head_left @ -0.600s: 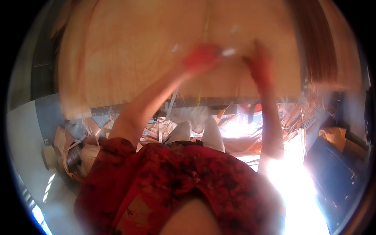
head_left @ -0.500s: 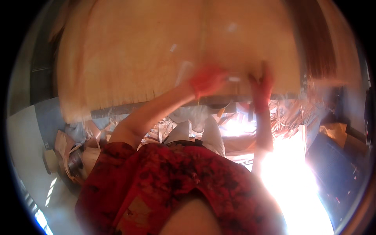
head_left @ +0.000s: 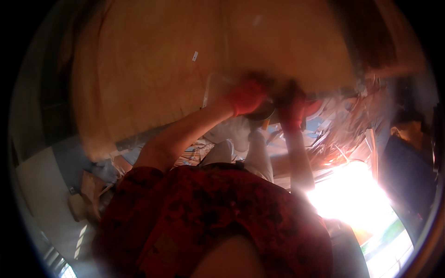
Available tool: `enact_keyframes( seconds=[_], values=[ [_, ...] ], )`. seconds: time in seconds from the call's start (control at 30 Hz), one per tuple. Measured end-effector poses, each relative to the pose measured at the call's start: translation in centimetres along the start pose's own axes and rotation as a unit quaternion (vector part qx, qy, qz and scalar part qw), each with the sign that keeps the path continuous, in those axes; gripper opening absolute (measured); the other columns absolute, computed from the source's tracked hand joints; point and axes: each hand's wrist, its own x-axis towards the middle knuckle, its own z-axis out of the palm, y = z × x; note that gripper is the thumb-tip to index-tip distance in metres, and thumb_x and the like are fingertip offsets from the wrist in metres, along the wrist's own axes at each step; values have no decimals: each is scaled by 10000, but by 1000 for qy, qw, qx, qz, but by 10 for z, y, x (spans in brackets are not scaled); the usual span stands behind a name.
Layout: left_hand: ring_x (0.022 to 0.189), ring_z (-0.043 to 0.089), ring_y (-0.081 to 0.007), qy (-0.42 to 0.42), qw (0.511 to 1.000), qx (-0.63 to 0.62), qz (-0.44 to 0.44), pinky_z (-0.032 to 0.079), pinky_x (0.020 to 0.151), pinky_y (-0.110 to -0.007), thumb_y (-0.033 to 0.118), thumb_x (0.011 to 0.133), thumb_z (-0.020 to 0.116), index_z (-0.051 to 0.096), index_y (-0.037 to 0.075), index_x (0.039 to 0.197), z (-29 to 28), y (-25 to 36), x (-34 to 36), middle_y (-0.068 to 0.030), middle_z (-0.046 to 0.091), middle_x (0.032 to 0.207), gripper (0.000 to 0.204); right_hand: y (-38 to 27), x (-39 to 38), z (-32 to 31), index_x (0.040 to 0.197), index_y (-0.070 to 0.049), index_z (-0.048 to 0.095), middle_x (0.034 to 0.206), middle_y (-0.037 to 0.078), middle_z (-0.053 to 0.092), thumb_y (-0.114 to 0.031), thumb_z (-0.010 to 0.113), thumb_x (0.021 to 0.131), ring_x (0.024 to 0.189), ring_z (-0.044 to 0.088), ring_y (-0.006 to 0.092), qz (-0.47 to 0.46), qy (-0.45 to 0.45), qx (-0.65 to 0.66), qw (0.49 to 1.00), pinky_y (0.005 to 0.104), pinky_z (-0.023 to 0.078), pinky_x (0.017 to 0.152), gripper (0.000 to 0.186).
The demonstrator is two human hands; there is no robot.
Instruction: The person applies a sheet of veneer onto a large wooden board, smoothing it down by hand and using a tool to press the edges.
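Note:
A large stack or sheet of tan wood veneer (head_left: 153, 65) spreads out ahead of me. At its near edge, right of the middle, are my two hands in red gloves. My left hand (head_left: 248, 96) lies over the edge, its dark fingertips smeared by motion. Close beside it on the right is my right hand (head_left: 292, 109), its fingers dark and blurred too. Whether either hand holds anything cannot be made out. A dark rounded thing (head_left: 264, 111) shows just under the gap between the hands. On the sheet lies a small white rectangular piece (head_left: 194, 56).
Torn veneer strips (head_left: 343, 123) pile up below the sheet's right near corner. A red rounded thing (head_left: 314, 108) sits beside my right hand. Brown scraps (head_left: 92, 185) lie at the left. Strong sunlight (head_left: 352, 190) glares at the lower right, near a dark blue surface (head_left: 403, 162).
My right hand has moved left and nearer to me, closing on the left hand. A small white thing seen between the hands earlier no longer shows. The picture has darkened and shifted slightly.

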Motion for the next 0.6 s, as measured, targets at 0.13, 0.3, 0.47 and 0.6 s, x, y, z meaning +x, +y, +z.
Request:
enact_keyframes(
  seconds=[0.13,0.3,0.47,0.6],
  values=[
    [1417,333,-339,-11,1000,12,-3,289,1125,-538,222,804,693,618,116,1152,0,1,4,-76,425,1507,371,14,-4,20,1508,-107,357,1360,140,529,-183,826,666,1201,455,383,20,-4,-50,999,492,387,1035,966],
    [1260,506,-345,71,996,-60,6,402,1049,-464,192,818,679,667,72,1047,-12,-8,7,-87,586,1334,259,17,-3,25,1546,-116,273,1390,140,510,-178,817,679,1201,455,403,75,-34,-69,994,503,370,1048,1025],
    [859,691,-259,-58,936,-295,-183,541,759,-360,170,864,626,698,47,958,-20,2,20,-93,722,946,172,16,-5,20,1565,-123,222,1378,155,511,-191,817,695,1199,456,410,82,-22,-49,995,508,383,1035,1056],
    [617,675,-186,-116,885,-392,-223,512,550,-327,209,883,620,705,27,883,29,-29,41,-93,699,731,202,8,-2,21,1571,-126,209,1353,158,526,-203,823,695,1186,467,410,82,-12,-41,996,512,402,1011,1072]
  ],
)
